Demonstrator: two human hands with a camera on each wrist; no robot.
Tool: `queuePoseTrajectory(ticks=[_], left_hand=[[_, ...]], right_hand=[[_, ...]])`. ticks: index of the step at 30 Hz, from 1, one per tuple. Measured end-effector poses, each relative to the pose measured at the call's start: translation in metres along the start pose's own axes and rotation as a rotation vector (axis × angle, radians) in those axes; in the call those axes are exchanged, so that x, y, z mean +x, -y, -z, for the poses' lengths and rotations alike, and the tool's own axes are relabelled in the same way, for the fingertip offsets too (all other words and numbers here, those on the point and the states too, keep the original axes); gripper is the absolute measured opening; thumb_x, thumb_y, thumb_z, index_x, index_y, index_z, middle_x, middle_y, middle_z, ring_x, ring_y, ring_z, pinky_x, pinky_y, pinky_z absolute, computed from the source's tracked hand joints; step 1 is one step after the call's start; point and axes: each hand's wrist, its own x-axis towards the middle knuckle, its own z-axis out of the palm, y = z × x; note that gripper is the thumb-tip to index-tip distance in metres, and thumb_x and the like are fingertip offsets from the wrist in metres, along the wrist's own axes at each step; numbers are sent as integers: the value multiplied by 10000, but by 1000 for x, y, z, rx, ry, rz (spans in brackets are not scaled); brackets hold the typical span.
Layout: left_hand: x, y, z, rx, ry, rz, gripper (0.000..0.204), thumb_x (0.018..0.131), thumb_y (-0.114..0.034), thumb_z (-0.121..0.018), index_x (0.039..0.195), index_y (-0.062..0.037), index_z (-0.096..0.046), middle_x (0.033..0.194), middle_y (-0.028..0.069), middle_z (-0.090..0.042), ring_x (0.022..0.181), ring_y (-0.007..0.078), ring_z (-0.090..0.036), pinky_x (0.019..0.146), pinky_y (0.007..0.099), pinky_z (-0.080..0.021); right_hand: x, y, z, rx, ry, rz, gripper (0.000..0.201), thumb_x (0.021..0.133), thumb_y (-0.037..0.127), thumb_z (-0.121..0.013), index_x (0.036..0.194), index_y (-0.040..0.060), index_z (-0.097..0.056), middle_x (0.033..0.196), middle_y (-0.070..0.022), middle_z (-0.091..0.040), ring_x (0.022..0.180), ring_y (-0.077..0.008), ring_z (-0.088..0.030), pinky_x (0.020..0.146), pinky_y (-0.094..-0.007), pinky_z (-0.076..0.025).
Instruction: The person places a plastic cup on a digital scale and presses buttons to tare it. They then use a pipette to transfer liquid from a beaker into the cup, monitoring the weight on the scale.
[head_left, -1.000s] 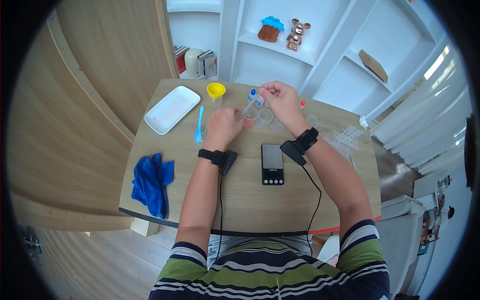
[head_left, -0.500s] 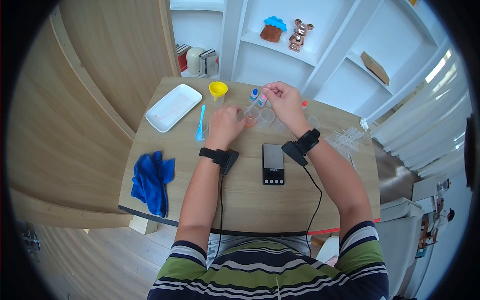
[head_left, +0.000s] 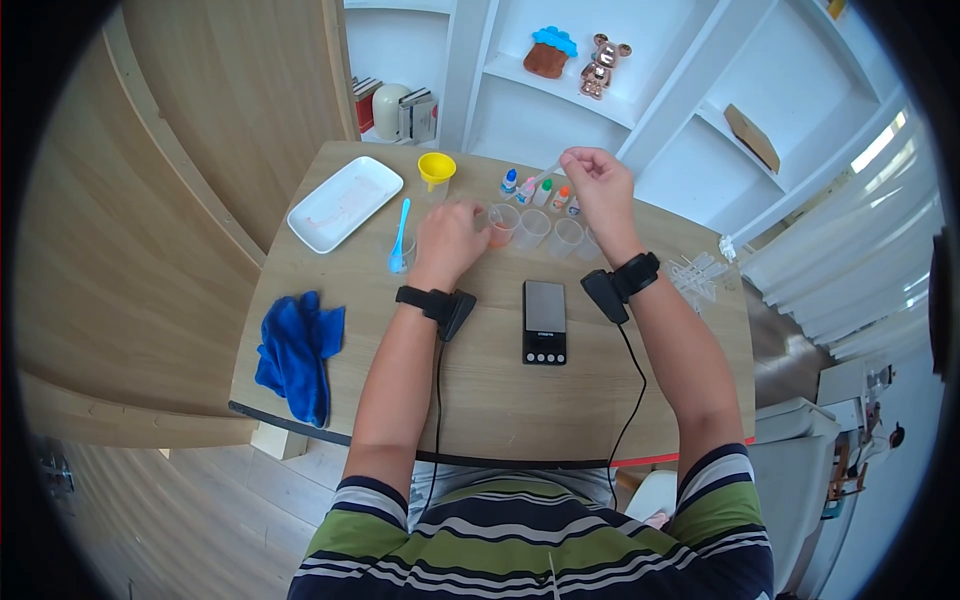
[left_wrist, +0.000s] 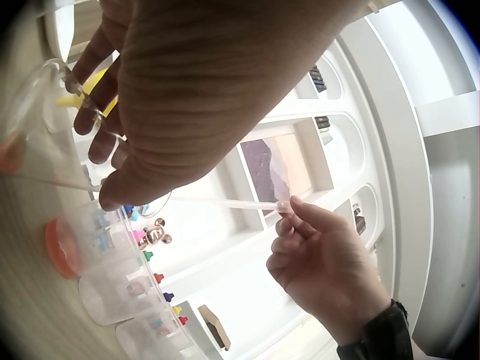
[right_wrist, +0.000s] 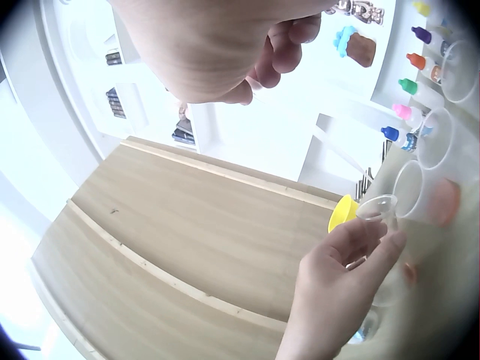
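My left hand (head_left: 447, 245) grips a clear plastic cup (left_wrist: 34, 94) with a little orange liquid at its bottom; from above, the hand mostly hides it. Right beside it stands another clear cup (head_left: 503, 230), also with orange liquid in its base. Raised above the back of the table, my right hand (head_left: 602, 195) pinches the end of a thin translucent plastic stick (left_wrist: 232, 202). The stick slants down leftward toward the cups. Small bottles with coloured caps (head_left: 545, 188) line up behind more clear cups (head_left: 532, 230).
On the left are a white tray (head_left: 318, 238) with reddish smears, a blue cloth (head_left: 300, 350), a yellow funnel (head_left: 436, 166) and a blue spoon (head_left: 400, 235). A black scale (head_left: 544, 320) lies centrally. Several clear plastic pieces (head_left: 695, 275) lie at the right edge.
My right hand has moved up and to the right with the stick, drawing it away from the cups and uncovering more bottles. My left hand stays about where it was.
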Motion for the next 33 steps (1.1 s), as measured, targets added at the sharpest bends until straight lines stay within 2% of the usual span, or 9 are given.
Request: queuePoseTrajectory(ticks=[4, 7, 9, 13, 15, 19, 24, 30, 33], left_hand=[[0, 1, -2, -10, -9, -5, 377, 864, -238, -871, 1178, -42, -801, 1150, 164, -818, 1087, 381, -769, 950, 487, -613], [2, 2, -3, -16, -5, -3, 369, 857, -243, -871, 1167, -52, -811, 1130, 171, -813, 1091, 378, -761, 957, 485, -610], [2, 1, -2, -16, -4, 5, 360, 851, -251, -873, 1155, -65, -823, 1108, 177, -809, 1095, 375, -754, 963, 483, -608], [1, -1, 1, -10, 10, 8, 370, 860, -237, -874, 1163, -37, -802, 1149, 177, -814, 1082, 392, -765, 949, 492, -611], [1, -1, 0, -16, 14, 16, 367, 859, -238, -875, 1158, -38, -803, 1146, 178, -813, 1083, 393, -763, 951, 494, -609], [0, -1, -3, -18, -11, -15, 361, 853, -237, -874, 1145, -37, -806, 1141, 182, -807, 1103, 391, -750, 972, 497, -599], [0, -2, -3, -35, -32, -19, 358, 847, -226, -868, 1143, -34, -810, 1143, 183, -804, 1111, 393, -743, 987, 499, -592], [0, -1, -4, -14, -58, -35, 324, 853, -270, -855, 1100, -62, -841, 1111, 172, -808, 1109, 368, -751, 984, 482, -603], [0, -2, -2, -37, -38, -26, 328, 860, -217, -848, 1133, -38, -815, 1135, 192, -804, 1108, 403, -744, 990, 500, -589]], right_hand=[[-5, -5, 1, -15, -24, -75, 222, 1027, 159, -790, 1122, -42, -786, 882, -17, -742, 741, -57, -644, 667, -251, -532], [-4, -38, -3, -59, 10, 11, 214, 1018, 167, -792, 1106, -28, -797, 872, -25, -757, 748, -73, -666, 692, -259, -546], [-8, -48, -9, -186, 89, -30, 224, 1009, 177, -790, 1104, -24, -808, 867, -47, -781, 751, -96, -687, 711, -281, -561], [-14, -63, -17, -209, 160, -40, 265, 1006, 205, -783, 1111, -36, -811, 848, -75, -792, 754, -112, -702, 724, -301, -568], [-15, -68, -18, -300, 133, -4, 306, 1017, 235, -775, 1128, -48, -807, 826, -86, -784, 740, -111, -697, 705, -306, -561], [-15, -60, -16, -314, 147, -13, 332, 1024, 269, -780, 1120, -47, -809, 811, -90, -781, 724, -116, -695, 690, -308, -557], [-15, -52, -17, -347, 65, -34, 353, 1014, 300, -814, 1066, -49, -818, 822, -82, -791, 716, -124, -699, 682, -309, -561], [-14, -64, -12, -342, 14, -25, 311, 993, 260, -832, 1057, -43, -804, 858, -96, -807, 742, -127, -725, 698, -308, -579], [-11, -71, -11, -299, -12, -53, 317, 980, 241, -843, 1104, -45, -788, 896, -105, -814, 764, -126, -729, 707, -303, -583]])
